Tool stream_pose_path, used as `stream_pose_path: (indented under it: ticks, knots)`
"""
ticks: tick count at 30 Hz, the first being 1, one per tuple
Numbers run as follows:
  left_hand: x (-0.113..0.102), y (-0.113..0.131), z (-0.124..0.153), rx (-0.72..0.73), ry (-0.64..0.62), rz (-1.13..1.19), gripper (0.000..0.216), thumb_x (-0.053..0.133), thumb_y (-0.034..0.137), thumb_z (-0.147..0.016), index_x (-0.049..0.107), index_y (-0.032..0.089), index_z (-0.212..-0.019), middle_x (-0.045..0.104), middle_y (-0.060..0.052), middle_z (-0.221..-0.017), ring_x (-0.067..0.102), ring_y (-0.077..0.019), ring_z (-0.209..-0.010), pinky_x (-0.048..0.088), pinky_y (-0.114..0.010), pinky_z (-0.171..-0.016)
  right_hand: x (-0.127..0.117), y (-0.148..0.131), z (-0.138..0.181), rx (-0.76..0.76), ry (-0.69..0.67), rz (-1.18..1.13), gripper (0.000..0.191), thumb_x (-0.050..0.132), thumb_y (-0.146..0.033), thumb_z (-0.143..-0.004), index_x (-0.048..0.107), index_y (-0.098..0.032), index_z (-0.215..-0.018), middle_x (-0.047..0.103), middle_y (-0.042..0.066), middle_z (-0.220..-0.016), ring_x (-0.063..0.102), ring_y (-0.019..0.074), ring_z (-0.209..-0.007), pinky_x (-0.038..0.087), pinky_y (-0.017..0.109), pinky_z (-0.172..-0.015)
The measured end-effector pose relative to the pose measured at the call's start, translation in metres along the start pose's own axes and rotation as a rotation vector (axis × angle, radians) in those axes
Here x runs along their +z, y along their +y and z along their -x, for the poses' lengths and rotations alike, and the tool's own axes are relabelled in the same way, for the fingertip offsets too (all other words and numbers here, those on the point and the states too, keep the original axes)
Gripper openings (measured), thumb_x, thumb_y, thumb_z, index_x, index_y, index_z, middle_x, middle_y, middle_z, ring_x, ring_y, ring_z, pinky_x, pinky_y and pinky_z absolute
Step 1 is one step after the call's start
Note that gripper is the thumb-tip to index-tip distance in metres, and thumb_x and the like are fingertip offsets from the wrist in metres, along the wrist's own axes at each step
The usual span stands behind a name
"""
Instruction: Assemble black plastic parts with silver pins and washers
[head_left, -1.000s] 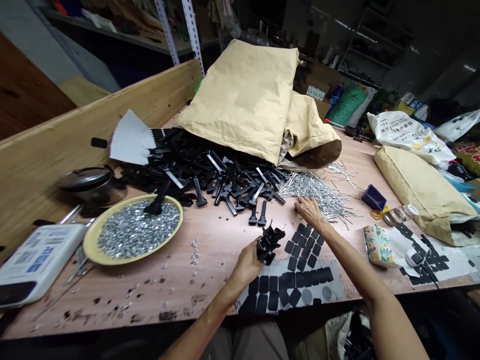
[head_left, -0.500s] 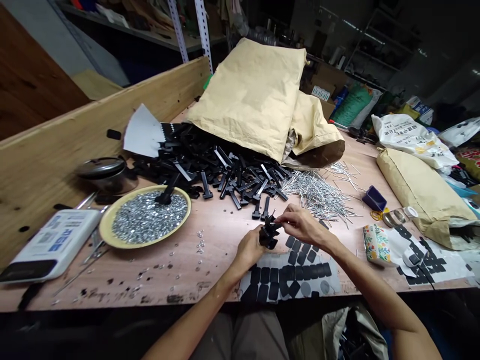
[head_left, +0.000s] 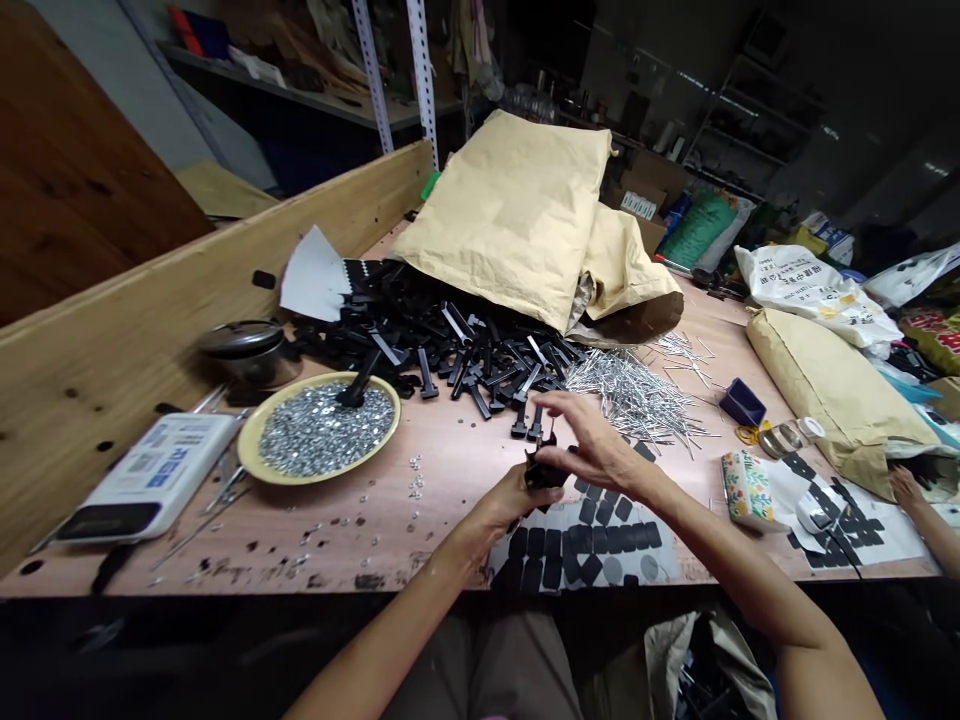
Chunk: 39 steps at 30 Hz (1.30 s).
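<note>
My left hand (head_left: 506, 500) is closed around a small black plastic part (head_left: 546, 470), held just above the table. Over it comes my right hand (head_left: 600, 450), its thumb against or very near the part and its fingers spread apart higher up. A thin metal pin (head_left: 553, 426) stands up from the part beneath those fingers. Two black T-shaped plastic pieces (head_left: 519, 420) lie just beyond my hands. Behind them spreads a heap of black plastic pieces (head_left: 480, 360), with a pile of metal pins (head_left: 637, 390) to its right. Black pads (head_left: 551, 545) on a white sheet lie below my hands.
To the left are a yellow bowl (head_left: 247, 445) of small metal pieces, a white scale (head_left: 146, 475) and a lidded pot (head_left: 247, 352). A large paper sack (head_left: 510, 220) sits behind the heap. At the right, another person's hand (head_left: 907, 490) touches a second sack (head_left: 832, 375).
My right hand has gone from a pinch at the black plastic part to spread fingers above it. Another person's hand has appeared at the far right. The view has shifted slightly.
</note>
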<state>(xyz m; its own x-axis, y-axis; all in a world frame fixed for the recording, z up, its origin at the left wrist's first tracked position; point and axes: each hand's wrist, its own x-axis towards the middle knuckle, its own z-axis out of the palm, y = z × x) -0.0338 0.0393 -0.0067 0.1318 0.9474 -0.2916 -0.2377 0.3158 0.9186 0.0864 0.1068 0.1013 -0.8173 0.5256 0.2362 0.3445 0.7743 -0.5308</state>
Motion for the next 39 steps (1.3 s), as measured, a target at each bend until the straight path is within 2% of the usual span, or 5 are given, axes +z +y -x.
stream_pose_path:
  ticks: [5, 11, 20, 30, 39]
  knots:
    - [-0.01, 0.0, 0.002, -0.109, 0.114, 0.2, 0.034, 0.08, 0.032, -0.046, 0.066, 0.016, -0.073, 0.065, -0.002, -0.067, 0.056, -0.0156, -0.064, 0.041, -0.027, -0.06, 0.03, 0.032, 0.034, 0.519, 0.396, -0.171, 0.021, 0.044, -0.036, -0.088, 0.053, -0.017, -0.094, 0.061, 0.007, -0.087, 0.06, 0.0179, -0.077, 0.05, 0.032, -0.067]
    - [-0.019, 0.01, -0.003, -0.034, 0.33, 0.175, 0.031, 0.078, 0.033, -0.046, 0.063, 0.017, -0.068, 0.064, 0.0, -0.065, 0.056, -0.0152, -0.065, 0.043, -0.027, -0.063, 0.07, 0.061, 0.059, 0.594, 0.369, 0.05, 0.017, 0.046, -0.028, -0.085, 0.06, -0.018, -0.088, 0.066, 0.007, -0.088, 0.062, 0.0183, -0.079, 0.048, 0.03, -0.071]
    - [-0.043, 0.014, 0.003, 0.084, 0.503, -0.11, 0.036, 0.07, 0.038, -0.051, 0.065, 0.015, -0.078, 0.07, -0.006, -0.082, 0.062, -0.0254, -0.085, 0.046, -0.036, -0.078, 0.053, 0.104, 0.01, 0.803, 0.132, 0.335, 0.021, 0.046, -0.018, -0.087, 0.066, -0.017, -0.091, 0.068, 0.008, -0.088, 0.062, 0.0179, -0.078, 0.043, 0.025, -0.065]
    - [-0.076, 0.059, 0.031, 0.275, 0.822, -0.188, 0.039, 0.071, 0.044, -0.056, 0.067, 0.017, -0.084, 0.072, -0.005, -0.086, 0.064, -0.0249, -0.092, 0.05, -0.034, -0.082, 0.114, 0.043, -0.018, 0.32, -0.186, 0.145, 0.018, 0.048, -0.02, -0.089, 0.064, -0.017, -0.095, 0.067, 0.007, -0.094, 0.062, 0.0164, -0.085, 0.043, 0.023, -0.07]
    - [-0.084, 0.043, 0.048, 0.244, 0.834, -0.153, 0.036, 0.072, 0.041, -0.056, 0.069, 0.018, -0.084, 0.073, -0.007, -0.091, 0.064, -0.0275, -0.096, 0.05, -0.035, -0.086, 0.078, 0.079, -0.016, 0.839, -0.146, 0.606, 0.027, 0.036, -0.014, -0.092, 0.061, -0.016, -0.101, 0.065, 0.014, -0.098, 0.063, 0.0217, -0.086, 0.043, 0.029, -0.066]
